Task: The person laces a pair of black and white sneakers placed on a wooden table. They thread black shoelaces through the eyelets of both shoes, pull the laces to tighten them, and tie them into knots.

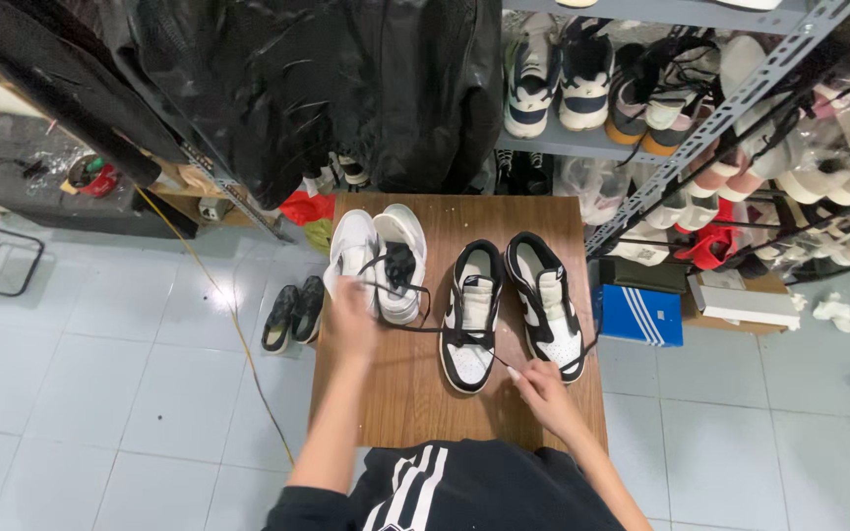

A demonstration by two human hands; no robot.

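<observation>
My right hand (541,385) pinches one end of a black shoelace (415,327) between the fingertips, low on the wooden table (395,393), just in front of the toe of a black and white sneaker (471,315). My left hand (351,310) is closed on the other part of the same lace, which runs across the table from it to this sneaker; the hand is blurred, so I cannot tell exactly how the fingers sit. The second sneaker of the pair (546,305) lies just beside the first, on its right. Behind my left hand stands a pair of white shoes (381,254), touching each other. On the tiled floor left of the table is a pair of dark shoes (293,315). To the right I see a blue box (641,315) and metal shelves (730,108) full of shoes.
</observation>
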